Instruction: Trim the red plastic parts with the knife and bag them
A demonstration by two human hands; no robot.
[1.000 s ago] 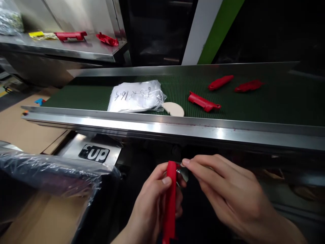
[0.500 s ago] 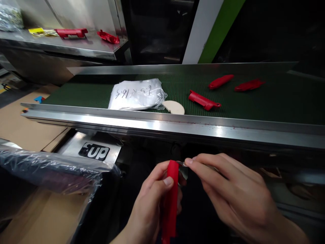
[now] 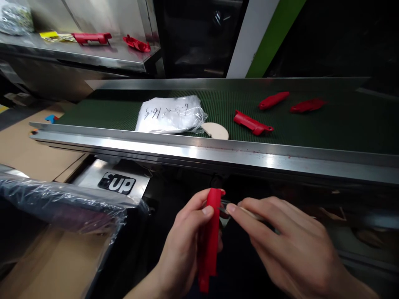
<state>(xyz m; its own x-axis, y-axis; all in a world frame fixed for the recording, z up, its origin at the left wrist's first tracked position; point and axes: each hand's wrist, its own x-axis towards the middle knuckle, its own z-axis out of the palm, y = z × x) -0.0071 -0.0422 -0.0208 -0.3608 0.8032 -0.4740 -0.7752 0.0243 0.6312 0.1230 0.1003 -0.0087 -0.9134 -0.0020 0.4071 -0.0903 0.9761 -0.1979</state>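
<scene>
A long red plastic part (image 3: 212, 236) is held nearly upright by my left hand (image 3: 183, 236), the thumb on its face and the fingers behind it. My right hand (image 3: 286, 241) is closed on a thin tool (image 3: 249, 212) with a metal tip, which reaches the upper right edge of the red part. Whether the tip touches the part's edge or lies just behind it is unclear. Beyond the hands, several similar red parts (image 3: 253, 123) lie on the green conveyor belt (image 3: 311, 133).
A white plastic package (image 3: 170, 114) and a pale disc with a notch (image 3: 217, 131) rest on the belt behind its metal rail (image 3: 199, 149). Two red parts (image 3: 92, 38) sit on the steel table (image 3: 62, 52). A plastic-lined box (image 3: 59, 253) stands at lower left.
The tool tip has moved down a little along the red part's right edge. The red part has shifted slightly up, showing its lower end, and the view has shifted a little.
</scene>
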